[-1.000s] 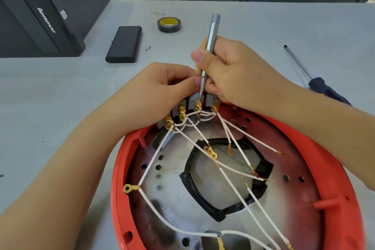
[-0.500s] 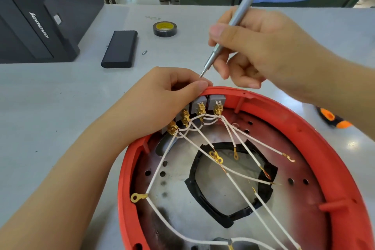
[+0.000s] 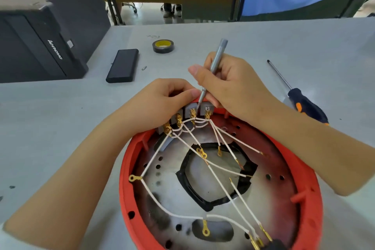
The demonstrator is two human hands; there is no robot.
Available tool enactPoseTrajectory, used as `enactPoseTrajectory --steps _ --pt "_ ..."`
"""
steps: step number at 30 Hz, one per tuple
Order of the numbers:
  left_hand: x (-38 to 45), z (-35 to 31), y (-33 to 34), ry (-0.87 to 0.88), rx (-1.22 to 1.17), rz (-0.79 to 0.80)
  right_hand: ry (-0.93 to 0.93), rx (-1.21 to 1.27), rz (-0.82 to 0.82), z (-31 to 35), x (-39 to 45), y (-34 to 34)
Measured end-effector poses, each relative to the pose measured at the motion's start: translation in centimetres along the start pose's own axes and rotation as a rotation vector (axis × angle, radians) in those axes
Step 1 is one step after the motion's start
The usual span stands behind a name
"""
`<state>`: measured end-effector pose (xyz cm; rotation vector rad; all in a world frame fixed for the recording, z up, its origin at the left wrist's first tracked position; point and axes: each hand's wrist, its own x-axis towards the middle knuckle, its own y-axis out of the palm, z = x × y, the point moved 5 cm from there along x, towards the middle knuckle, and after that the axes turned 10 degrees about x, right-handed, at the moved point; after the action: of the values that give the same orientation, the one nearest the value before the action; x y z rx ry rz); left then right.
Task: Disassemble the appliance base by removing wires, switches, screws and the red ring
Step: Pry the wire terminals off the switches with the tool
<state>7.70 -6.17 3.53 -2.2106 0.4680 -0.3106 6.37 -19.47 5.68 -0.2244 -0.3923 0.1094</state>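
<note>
The appliance base lies upturned before me: a red ring [image 3: 126,170] around a scorched metal plate [image 3: 174,186] with a black-edged hole. White wires [image 3: 218,176] with brass terminals run from a row of grey switches [image 3: 189,110] at the ring's far edge. My left hand [image 3: 162,103] grips the far rim at the switches, thumb pressed beside them. My right hand [image 3: 229,83] holds a slim silver screwdriver [image 3: 215,63] like a pen, its tip down between two switches.
A black-and-orange screwdriver [image 3: 304,105] lies to the right on the grey table [image 3: 60,111]. Behind the base are a black case [image 3: 122,66], a small bit [image 3: 144,68] and a tape roll [image 3: 163,46]. A black computer tower [image 3: 40,46] stands at the far left.
My right hand lifted the silver screwdriver away from the switches half a second ago and has now brought its tip back down between them. My left hand stayed on the rim.
</note>
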Motion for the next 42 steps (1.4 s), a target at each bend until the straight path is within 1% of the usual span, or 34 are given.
enactPoseTrajectory --steps 3,6,10,15,19,24,30,34,37,42 --pt "0.9 -0.2 0.1 -0.038 -0.006 0.048 0.016 -0.055 -0.018 -0.4 0.3 -0.5" --pt "1.8 -0.6 0.1 -0.014 0.064 0.053 0.043 -0.052 0.004 -0.6 0.6 -0.6" --pt "1.8 -1.0 0.4 0.023 0.045 0.067 0.035 0.002 0.065 -0.4 0.7 -0.2" --pt "1.6 -0.5 0.3 0.011 0.036 0.008 0.054 -0.023 0.189 -0.3 0.6 0.8" --pt "1.4 -0.4 0.4 0.017 0.02 0.035 0.083 0.003 0.183 -0.6 0.8 0.6" --pt "1.4 -0.2 0.1 0.031 0.016 -0.017 0.077 -0.051 0.201 -0.5 0.6 0.8" --pt "1.5 -0.1 0.2 0.025 -0.002 -0.027 0.108 0.119 0.209 -0.3 0.5 0.7" --pt "1.6 0.1 0.2 0.019 -0.018 -0.013 0.112 0.034 0.227 -0.5 0.8 1.0" --pt "1.7 0.1 0.3 0.016 -0.027 0.002 0.129 0.043 0.226 -0.6 1.0 0.9" --pt "1.7 0.1 0.3 0.017 -0.036 0.002 0.185 0.116 0.282 -0.6 1.1 1.1"
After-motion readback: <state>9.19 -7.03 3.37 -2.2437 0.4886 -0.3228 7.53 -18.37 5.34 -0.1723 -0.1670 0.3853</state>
